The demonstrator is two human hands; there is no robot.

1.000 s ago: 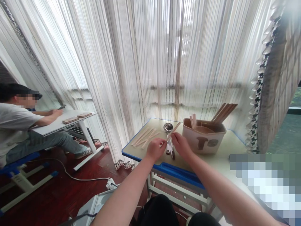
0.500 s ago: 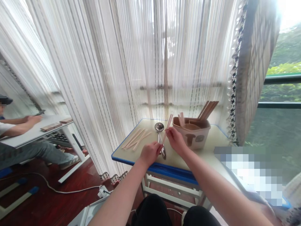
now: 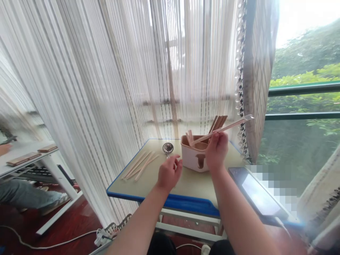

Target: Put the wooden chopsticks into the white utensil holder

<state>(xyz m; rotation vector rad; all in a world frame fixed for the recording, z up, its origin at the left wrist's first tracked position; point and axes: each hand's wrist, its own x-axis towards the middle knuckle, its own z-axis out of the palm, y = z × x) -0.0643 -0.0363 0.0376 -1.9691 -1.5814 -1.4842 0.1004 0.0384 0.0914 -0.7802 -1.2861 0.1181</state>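
Observation:
My right hand (image 3: 217, 150) is closed on a pair of wrapped disposable chopsticks (image 3: 233, 124), tilted up to the right in a clear sleeve. It is over the right front of a white utensil holder (image 3: 192, 161) with a brown inside. Paler wrapped chopsticks (image 3: 189, 137) and a bunch of brown chopsticks (image 3: 219, 123) stand in the holder. My left hand (image 3: 170, 172) hovers over the table with fingers loosely curled and apart, holding nothing. Just beyond it lies a slotted ladle (image 3: 168, 147), its handle mostly hidden by the hand. Several wrapped chopsticks (image 3: 140, 165) lie loose at the left.
The small table (image 3: 151, 189) has a blue edge. A phone (image 3: 256, 191) with a cable lies at its right. Sheer curtains (image 3: 127, 88) hang behind it. At far left another table (image 3: 32, 148) carries flat brown boxes, with a person partly in view.
My right hand has carried the wrapped chopsticks right, over the holder, and they now slant. My left hand has let go of their lower end. The view has turned right.

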